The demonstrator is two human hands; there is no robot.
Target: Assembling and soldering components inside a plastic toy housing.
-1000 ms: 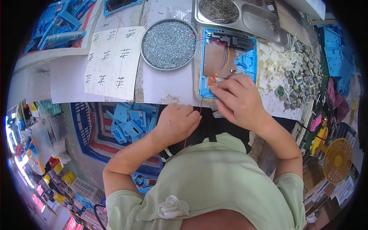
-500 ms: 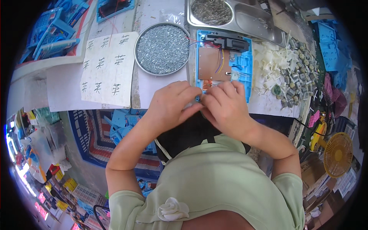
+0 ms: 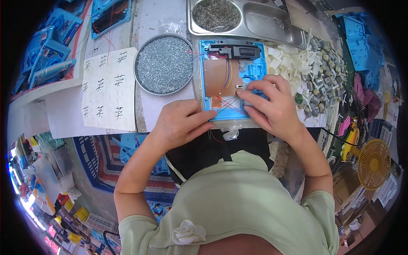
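A blue plastic housing (image 3: 258,111) lies on the table edge in front of me, holding a brown circuit board (image 3: 216,76), a black module (image 3: 238,51) and thin coloured wires (image 3: 229,103). My left hand (image 3: 182,123) is at the near left corner, thumb and forefinger pinched on thin wires; red and green ends hang below them. My right hand (image 3: 274,104) reaches over the housing's right side with thumb and fingers apart. Its forefinger touches near a small switch (image 3: 239,86) at the board's edge, the thumb lower beside the red wires.
A round tray of small silver screws (image 3: 165,63) stands left of the housing, beside a handwritten sheet (image 3: 109,91). Behind is a steel tray (image 3: 265,26) with metal parts. White plastic pieces and small motors (image 3: 316,85) are heaped right. Blue housings (image 3: 51,51) pile up far left.
My hands have moved apart, the right one to the right and the left one slightly down-left. Wires and the board's near edge, covered before, now show. The view has shifted slightly.
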